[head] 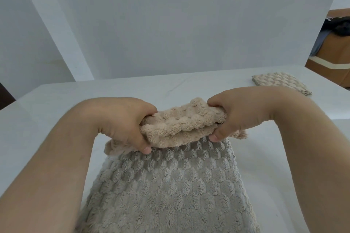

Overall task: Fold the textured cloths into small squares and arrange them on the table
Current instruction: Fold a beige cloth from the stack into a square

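Mid-fold on the beige cloth [181,126]. Left hand [128,125] and right hand [233,117] each grip one end, fingers curled over the top and thumbs underneath, pinching a bunched stack of at least two layers.

The bundle is at the far edge of the grey cloth [164,185], which lies flat and unfolded on the worktop [56,104], running toward the camera. Can't tell if the beige bundle rests on the grey one or hangs just above it. Loose beige edges stick out below both hands. One folded square [280,82] sits at the far right of the worktop, well apart.

My read: one cloth done, this is number two, and the fold isn't squared yet. Layers look rumpled and the edges don't line up.

Next move calls for laying it flat, matching corners, pressing the crease, then parking it near the folded square. Grey cloth after that. Risk: the plush pile slips and the layers shift on release.
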A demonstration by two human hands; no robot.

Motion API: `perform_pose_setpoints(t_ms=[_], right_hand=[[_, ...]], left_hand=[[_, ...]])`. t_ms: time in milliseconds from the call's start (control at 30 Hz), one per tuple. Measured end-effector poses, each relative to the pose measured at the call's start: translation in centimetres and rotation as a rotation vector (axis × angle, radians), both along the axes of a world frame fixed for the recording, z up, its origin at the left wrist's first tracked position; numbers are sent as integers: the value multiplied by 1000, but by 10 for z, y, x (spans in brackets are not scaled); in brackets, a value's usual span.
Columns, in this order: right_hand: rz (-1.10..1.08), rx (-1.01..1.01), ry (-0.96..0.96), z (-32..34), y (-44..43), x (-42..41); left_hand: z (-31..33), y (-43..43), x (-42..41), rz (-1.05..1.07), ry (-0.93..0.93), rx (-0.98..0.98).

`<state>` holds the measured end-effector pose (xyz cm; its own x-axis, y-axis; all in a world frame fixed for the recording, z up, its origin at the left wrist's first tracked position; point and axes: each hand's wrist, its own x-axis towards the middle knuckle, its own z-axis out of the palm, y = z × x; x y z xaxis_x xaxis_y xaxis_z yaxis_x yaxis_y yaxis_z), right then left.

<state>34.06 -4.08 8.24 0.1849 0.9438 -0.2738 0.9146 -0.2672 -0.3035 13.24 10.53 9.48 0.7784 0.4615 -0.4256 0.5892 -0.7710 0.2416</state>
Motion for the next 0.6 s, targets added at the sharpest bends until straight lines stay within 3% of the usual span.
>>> perform_pose_setpoints(t_ms=[367, 600], right_hand=[[22, -127, -61, 13, -9, -9], [92, -218, 92, 8, -6, -12]], left_hand=[[11, -13, -2, -101, 79, -80], [7, -12, 2, -121, 129, -172]])
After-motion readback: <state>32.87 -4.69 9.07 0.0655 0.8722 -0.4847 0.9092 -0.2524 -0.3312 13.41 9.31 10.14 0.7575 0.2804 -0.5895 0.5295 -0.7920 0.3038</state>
